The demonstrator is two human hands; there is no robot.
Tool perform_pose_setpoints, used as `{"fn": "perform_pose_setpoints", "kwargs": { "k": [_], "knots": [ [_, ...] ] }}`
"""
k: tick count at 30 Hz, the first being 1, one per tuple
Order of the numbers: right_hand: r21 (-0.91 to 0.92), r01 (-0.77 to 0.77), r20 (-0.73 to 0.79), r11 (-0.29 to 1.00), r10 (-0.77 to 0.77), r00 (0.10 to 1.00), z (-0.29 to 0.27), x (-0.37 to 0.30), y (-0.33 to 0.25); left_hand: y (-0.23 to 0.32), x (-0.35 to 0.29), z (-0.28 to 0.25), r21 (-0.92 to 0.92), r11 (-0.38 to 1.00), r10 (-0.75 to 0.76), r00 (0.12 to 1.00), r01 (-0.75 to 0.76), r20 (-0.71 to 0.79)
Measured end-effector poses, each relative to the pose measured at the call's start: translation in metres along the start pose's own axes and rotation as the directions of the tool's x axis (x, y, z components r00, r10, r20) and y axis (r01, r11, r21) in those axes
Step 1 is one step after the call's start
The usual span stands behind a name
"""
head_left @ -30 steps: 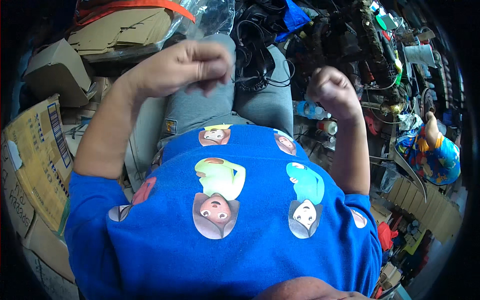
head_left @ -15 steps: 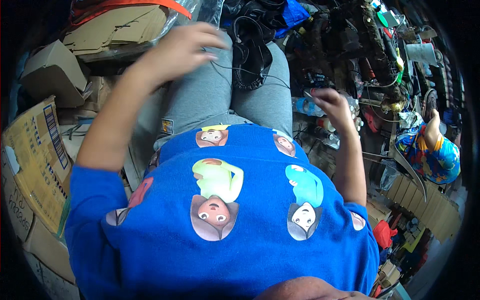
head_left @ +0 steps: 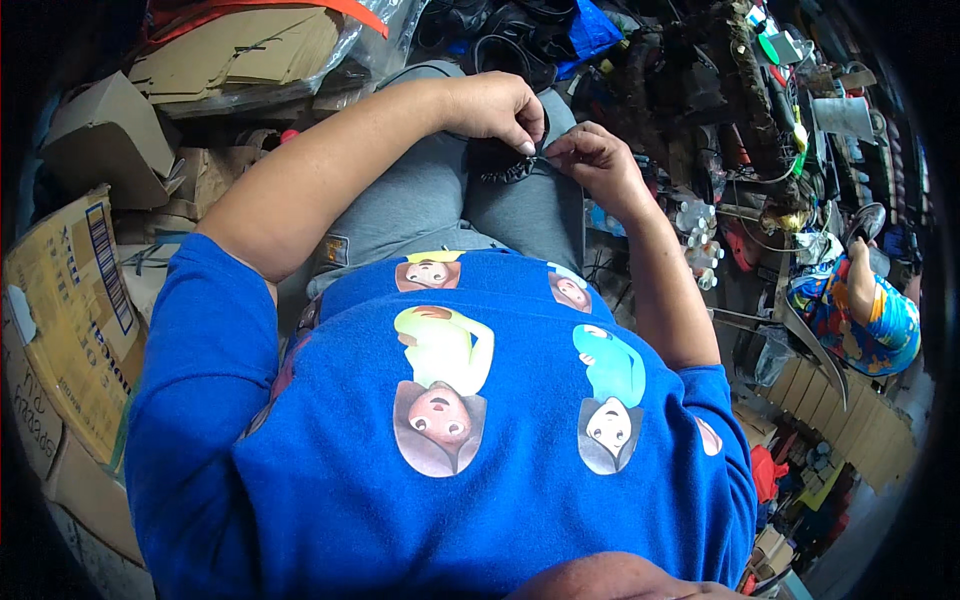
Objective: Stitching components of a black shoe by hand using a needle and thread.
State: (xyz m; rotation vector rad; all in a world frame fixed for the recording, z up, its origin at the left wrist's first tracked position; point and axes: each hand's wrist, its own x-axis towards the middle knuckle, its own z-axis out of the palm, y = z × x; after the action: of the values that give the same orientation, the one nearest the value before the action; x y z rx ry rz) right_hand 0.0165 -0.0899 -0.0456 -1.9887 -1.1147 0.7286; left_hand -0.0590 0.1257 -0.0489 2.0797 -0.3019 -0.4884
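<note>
Both hands have come back together over the lap; half a second ago the left hand (head_left: 495,105) was reaching up toward the cables and the right hand (head_left: 595,160) hung off to the side; now their fingertips nearly touch, each pinched narrow on a small dark coiled cord (head_left: 510,168) lying on the grey trousers (head_left: 420,200) just beneath them; fine work on it seems to be resuming; flattened cardboard (head_left: 240,50) sits beyond the left hand.

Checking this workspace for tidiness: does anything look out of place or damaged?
Nothing looks damaged. Both hands, left hand and right hand, pinch a small dark cord bundle over the lap; flattened cardboard boxes and cluttered parts surround the person.
</note>
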Motion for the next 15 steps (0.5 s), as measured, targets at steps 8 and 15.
{"fn": "perform_pose_setpoints", "kwargs": {
  "k": [8,15],
  "knots": [
    [-0.029,0.05,-0.154,0.998,-0.054,0.987,0.022,-0.018,-0.009,-0.013,-0.008,0.002,-0.201,0.979,0.047,0.998,-0.037,0.045],
    [-0.19,0.075,-0.168,0.979,-0.107,0.98,0.024,-0.021,-0.021,-0.004,-0.011,-0.001,-0.092,0.996,0.023,0.993,-0.012,0.119]
  ]
}}
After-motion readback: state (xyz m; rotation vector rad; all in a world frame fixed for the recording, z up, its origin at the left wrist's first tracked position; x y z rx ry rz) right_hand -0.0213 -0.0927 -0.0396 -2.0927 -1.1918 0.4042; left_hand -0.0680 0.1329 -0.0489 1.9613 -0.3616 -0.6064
